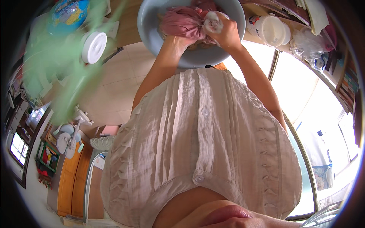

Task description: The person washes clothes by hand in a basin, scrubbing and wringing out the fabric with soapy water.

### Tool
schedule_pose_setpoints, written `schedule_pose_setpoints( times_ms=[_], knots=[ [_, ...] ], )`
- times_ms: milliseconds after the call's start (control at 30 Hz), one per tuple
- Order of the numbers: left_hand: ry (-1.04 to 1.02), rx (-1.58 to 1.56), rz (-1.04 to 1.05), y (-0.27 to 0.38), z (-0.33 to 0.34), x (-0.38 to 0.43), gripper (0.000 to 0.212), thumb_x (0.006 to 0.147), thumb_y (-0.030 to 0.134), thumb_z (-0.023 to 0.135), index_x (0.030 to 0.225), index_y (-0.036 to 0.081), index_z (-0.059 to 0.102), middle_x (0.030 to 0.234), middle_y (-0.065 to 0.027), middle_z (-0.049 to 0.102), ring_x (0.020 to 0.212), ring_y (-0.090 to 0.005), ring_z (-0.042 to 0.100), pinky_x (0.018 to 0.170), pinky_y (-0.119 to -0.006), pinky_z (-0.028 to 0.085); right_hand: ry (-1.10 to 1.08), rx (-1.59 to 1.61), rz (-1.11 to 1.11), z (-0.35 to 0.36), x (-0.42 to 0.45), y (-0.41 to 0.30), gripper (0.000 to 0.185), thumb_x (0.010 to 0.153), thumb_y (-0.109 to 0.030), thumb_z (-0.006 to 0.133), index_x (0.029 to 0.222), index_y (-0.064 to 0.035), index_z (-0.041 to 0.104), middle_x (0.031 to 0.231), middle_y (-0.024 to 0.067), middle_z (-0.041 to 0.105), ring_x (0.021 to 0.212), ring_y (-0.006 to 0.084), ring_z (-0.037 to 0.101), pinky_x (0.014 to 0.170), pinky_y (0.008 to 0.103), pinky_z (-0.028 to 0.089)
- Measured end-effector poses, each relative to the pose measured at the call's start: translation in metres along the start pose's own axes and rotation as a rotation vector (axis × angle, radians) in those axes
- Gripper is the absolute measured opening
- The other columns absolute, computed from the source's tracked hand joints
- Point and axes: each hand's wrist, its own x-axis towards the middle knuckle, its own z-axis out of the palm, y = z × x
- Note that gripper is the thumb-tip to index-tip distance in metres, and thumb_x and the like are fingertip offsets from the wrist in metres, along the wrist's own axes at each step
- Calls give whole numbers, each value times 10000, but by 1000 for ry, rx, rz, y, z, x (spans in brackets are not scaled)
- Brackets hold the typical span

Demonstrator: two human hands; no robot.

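A light blue plastic basin (146, 37) stands before me with a wet pink cloth (182, 24) bunched up inside it. My left hand (180, 42) grips the cloth from below, its fingers mostly hidden by the fabric. Thick white suds cover part of my right hand (226, 32), which is closed around the cloth's right end. The two hands are close together, over the middle of the basin. More fabric, partly hidden, lies in the bottom of the basin beneath them.
A fan (94, 47) with blurred green blades is at left, before a globe (70, 15). Clear plastic tubs (272, 30) and crumpled plastic bags (306, 42) sit to the basin's right. Behind at left are a wooden cabinet (70, 182) and a pink box (110, 130).
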Motion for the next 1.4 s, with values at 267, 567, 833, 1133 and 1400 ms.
schedule_pose_setpoints(
  times_ms=[267, 567, 833, 1133, 1400],
  knots=[
    [100, -572, -280, 11, -2, -9, 287, 956, 296, 515, 1015, 45, 642, 1098, -147, 644, 1011, -283, 634, 934, -488, 512, 287, 364, 510, -18, 9, -2, 295, 827, -195, 685, 1019, 26, 650, 860, 67, 681, 793, 133, 626, 747, 265, 501],
    [-31, -763, -159, -38, -69, 46, 253, 963, 276, 499, 1048, 60, 601, 1087, -120, 638, 986, -274, 629, 927, -418, 515, -320, 1058, 308, -23, 5, -64, 279, 842, -124, 668, 1063, 35, 607, 901, 71, 667, 782, 161, 656, 684, 291, 543],
    [-51, -732, -127, -32, -67, 50, 212, 958, 223, 502, 1050, 58, 595, 1078, -105, 633, 974, -257, 624, 910, -401, 516, -370, 75, -132, 8, -8, -33, 246, 778, -159, 735, 990, -60, 660, 902, 162, 661, 818, 351, 639, 761, 393, 519],
    [-28, -723, -155, 4, -10, -5, 171, 951, 164, 505, 1053, 55, 589, 1068, -89, 627, 960, -238, 619, 891, -382, 518, -170, -57, 72, -6, -4, 3, 282, 766, -138, 630, 1027, -40, 664, 947, 223, 660, 901, 377, 642, 832, 430, 513],
    [9, -815, -90, -29, -22, 29, 145, 946, 112, 508, 1055, 53, 583, 1059, -74, 622, 948, -222, 614, 874, -364, 519, -24, 142, -10, 20, -9, -35, 626, 799, -57, 563, 1409, -102, 430, 1379, 221, 486, 1276, 385, 465, 1041, 403, 399]
  ],
)
